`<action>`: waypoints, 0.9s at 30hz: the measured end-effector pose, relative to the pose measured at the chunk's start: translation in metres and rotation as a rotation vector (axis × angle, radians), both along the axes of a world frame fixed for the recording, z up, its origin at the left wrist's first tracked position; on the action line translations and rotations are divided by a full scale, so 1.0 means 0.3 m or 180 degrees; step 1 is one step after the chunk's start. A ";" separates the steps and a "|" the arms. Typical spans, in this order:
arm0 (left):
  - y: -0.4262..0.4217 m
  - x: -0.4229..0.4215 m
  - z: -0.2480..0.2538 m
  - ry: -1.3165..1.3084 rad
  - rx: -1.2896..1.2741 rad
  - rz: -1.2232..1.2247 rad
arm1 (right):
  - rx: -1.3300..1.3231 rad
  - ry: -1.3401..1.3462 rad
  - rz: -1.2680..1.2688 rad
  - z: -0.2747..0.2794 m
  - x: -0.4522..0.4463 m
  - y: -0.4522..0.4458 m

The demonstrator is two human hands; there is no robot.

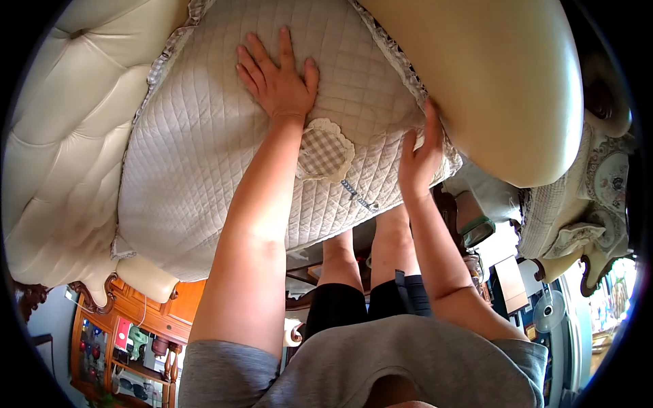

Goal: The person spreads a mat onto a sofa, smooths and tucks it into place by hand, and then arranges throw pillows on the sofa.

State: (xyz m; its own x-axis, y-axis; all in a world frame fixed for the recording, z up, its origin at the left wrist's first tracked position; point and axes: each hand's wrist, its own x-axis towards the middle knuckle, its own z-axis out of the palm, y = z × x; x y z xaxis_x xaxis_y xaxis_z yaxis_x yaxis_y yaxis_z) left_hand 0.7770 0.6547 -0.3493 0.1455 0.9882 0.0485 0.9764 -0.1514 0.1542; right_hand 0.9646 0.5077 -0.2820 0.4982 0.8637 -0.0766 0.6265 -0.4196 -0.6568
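A beige quilted sofa cover [204, 149] with ruffled edges lies over the seat of a cream sofa. My left hand [277, 85] rests flat on the cover, palm down, its fingers spread. Just below that wrist, a checked round patch with a scalloped border [325, 151] is sewn on the quilting. My right hand [423, 153] touches the cover's ruffled right edge beside the rounded armrest [496, 88]. Its thumb and forefinger are extended and apart; the other fingers are partly hidden. I see nothing held in either hand.
The tufted cream backrest [61, 136] rises on the left. My legs [394, 251] stand at the seat's front edge. A wooden cabinet [156, 306] is at lower left. Another covered seat [558, 211], a fan [548, 310] and a bright window are on the right.
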 end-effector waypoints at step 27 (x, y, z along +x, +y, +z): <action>0.011 -0.022 0.020 -0.0232 -0.0106 0.0049 | -0.0176 -0.1144 0.0111 -0.359 -0.087 0.350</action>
State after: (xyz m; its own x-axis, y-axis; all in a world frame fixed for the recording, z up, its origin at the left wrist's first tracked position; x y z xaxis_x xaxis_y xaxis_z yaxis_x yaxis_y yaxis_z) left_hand 0.7705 0.6580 -0.3431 0.1276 0.9915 0.0254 0.9646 -0.1300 0.2296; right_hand 0.9385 0.6126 -0.3898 0.4720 0.8801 0.0509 0.8278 -0.4227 -0.3689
